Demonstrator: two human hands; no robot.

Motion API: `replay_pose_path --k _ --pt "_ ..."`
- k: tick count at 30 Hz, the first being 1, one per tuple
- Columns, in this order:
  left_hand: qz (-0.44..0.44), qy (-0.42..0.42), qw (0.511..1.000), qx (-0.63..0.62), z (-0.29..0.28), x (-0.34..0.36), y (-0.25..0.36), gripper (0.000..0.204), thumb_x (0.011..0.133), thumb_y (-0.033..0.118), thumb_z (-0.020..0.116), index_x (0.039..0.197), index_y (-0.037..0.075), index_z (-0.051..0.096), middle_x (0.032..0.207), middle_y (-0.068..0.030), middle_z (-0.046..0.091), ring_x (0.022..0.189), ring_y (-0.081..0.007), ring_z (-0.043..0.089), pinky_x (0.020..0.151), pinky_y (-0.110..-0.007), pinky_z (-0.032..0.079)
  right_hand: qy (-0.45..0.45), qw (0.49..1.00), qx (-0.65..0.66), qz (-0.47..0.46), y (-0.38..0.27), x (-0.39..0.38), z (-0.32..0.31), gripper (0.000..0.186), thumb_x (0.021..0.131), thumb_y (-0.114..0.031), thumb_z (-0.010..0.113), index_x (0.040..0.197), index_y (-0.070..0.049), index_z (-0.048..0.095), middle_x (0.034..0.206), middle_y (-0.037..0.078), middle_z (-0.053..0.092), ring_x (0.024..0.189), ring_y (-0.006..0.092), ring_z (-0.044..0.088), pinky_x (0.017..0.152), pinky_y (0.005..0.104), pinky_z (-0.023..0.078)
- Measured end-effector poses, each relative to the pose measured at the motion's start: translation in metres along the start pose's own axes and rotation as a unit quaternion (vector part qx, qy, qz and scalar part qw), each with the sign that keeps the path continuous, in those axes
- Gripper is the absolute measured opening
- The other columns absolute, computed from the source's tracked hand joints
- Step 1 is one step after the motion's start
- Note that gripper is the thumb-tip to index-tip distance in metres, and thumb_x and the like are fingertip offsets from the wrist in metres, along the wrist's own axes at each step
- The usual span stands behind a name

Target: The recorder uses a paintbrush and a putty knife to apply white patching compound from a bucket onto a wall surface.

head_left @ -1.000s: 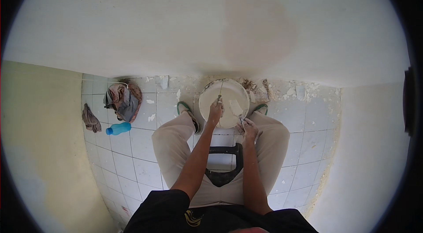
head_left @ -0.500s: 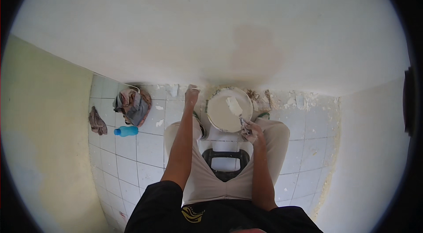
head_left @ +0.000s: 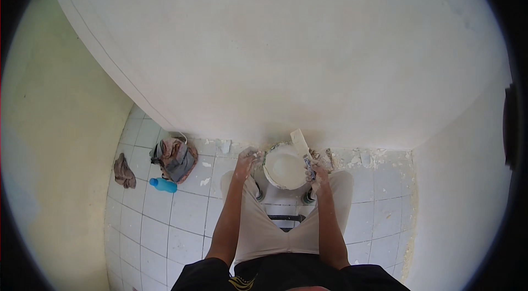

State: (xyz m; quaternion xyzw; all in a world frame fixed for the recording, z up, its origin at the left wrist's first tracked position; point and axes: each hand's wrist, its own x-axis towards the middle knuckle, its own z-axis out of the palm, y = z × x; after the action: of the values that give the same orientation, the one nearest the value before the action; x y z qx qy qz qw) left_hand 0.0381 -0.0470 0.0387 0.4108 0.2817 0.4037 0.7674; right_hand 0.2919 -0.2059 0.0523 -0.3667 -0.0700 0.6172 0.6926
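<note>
My right hand is closed around the handle of a paintbrush, whose broad end is coated in cream-white. The brush points up towards the wall, over the right rim of a round bucket. Inside the bucket is a thick cream-coloured liquid with a rounded mark in its surface. Just off the bucket's left rim is my left hand, smeared with white, its fingers loosely bent and apart. I see nothing held in it.
A pale, patchy wall rises right behind the bucket. Flakes lie along its foot on the tiled floor. To the left are a bundled bag or cloth, a blue bottle and a brown rag. A dark stool shows between my legs.
My left hand has come back from the wall's foot to the bucket's left side. The paintbrush has lifted from above the liquid to the right rim. The view has tilted up the wall.
</note>
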Motion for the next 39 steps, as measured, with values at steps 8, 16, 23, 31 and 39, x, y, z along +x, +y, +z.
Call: replay_pose_path --k 8,16,23,31,39 --pt "0.061 -0.043 0.989 -0.127 0.004 -0.014 -0.008 0.014 0.084 0.012 0.064 0.095 0.008 0.058 0.094 -0.0042 0.061 0.09 -0.0157 0.059 0.083 -0.036 0.049 -0.044 0.992 -0.097 -0.075 -0.045 0.013 0.072 0.031 0.081 -0.006 0.061 0.109 0.001 0.051 0.081 0.004 0.056 0.057 0.008 0.05 0.046 0.0205 0.04" --pt "0.054 -0.103 0.979 -0.166 -0.016 -0.01 -0.039 0.021 0.083 0.007 0.061 0.104 0.01 0.059 0.101 -0.0045 0.062 0.099 -0.0188 0.058 0.087 -0.039 0.048 0.048 0.971 -0.214 -0.099 -0.042 0.04 0.148 0.015 0.087 -0.015 0.055 0.095 -0.002 0.052 0.076 0.004 0.055 0.051 0.0075 0.045 0.04 0.0226 0.035" --pt "0.027 -0.079 0.99 -0.11 -0.017 -0.014 -0.026 0.014 0.085 0.007 0.057 0.099 0.009 0.059 0.099 -0.0049 0.061 0.096 -0.0183 0.058 0.085 -0.037 0.048 0.058 0.881 -0.38 -0.274 -0.086 0.056 0.266 0.021 0.091 -0.022 0.05 0.085 -0.003 0.056 0.057 0.002 0.05 0.041 0.0103 0.044 0.037 0.0274 0.036" --pt "0.041 -0.083 0.977 -0.192 -0.032 -0.016 -0.027 0.015 0.086 0.014 0.058 0.1 0.01 0.058 0.105 -0.0042 0.059 0.099 -0.0187 0.056 0.093 -0.041 0.042 0.01 0.868 -0.304 -0.394 -0.149 0.063 0.384 0.02 0.094 -0.018 0.046 0.089 -0.002 0.057 0.058 0.001 0.049 0.047 0.0083 0.043 0.042 0.0247 0.037" --pt "0.03 -0.09 0.973 -0.212 -0.048 -0.015 -0.022 0.022 0.087 0.026 0.058 0.104 0.012 0.059 0.108 -0.0035 0.058 0.103 -0.0186 0.054 0.094 -0.042 0.039 0.057 0.87 -0.31 -0.38 -0.149 0.104 0.383 0.024 0.094 -0.022 0.046 0.089 -0.001 0.057 0.058 0.0 0.048 0.046 0.0079 0.043 0.039 0.0243 0.036"
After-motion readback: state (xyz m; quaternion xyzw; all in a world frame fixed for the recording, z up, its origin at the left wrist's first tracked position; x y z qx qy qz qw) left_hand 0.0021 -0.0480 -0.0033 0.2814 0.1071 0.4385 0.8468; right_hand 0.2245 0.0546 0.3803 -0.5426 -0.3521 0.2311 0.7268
